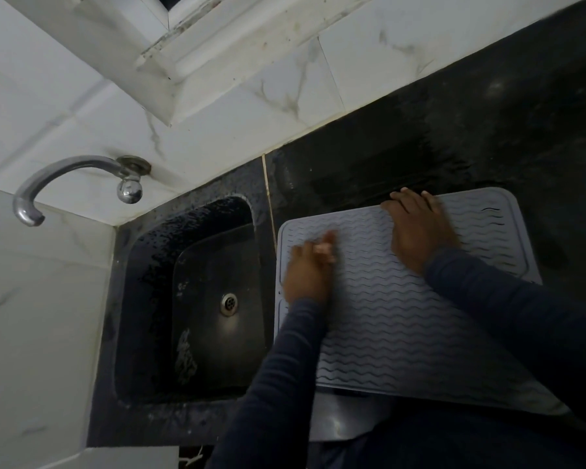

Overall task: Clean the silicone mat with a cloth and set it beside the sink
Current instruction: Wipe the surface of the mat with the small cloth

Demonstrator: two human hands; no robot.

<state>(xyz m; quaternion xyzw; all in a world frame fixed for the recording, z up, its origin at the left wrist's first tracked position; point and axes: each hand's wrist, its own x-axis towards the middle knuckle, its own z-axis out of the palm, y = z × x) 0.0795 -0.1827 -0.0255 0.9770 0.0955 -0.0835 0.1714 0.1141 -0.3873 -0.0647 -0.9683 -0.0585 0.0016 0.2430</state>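
The grey silicone mat (403,319) with wavy ridges lies flat on the black counter (420,137), just right of the sink (214,299). My right hand (420,228) rests palm down on the mat's far part, fingers spread and reaching its far edge. My left hand (308,269) is on the mat's left part near the sink side. It is blurred, its fingers look curled, and whether it holds anything is unclear. No cloth is visible. Dark sleeves cover both arms and hide part of the mat.
The black sink has a metal drain (229,303), and a curved chrome tap (48,184) comes out of the white tiled wall (217,106). A smooth grey sheet (345,418) sticks out under the mat's near edge, over the counter front. The counter looks wet behind the mat.
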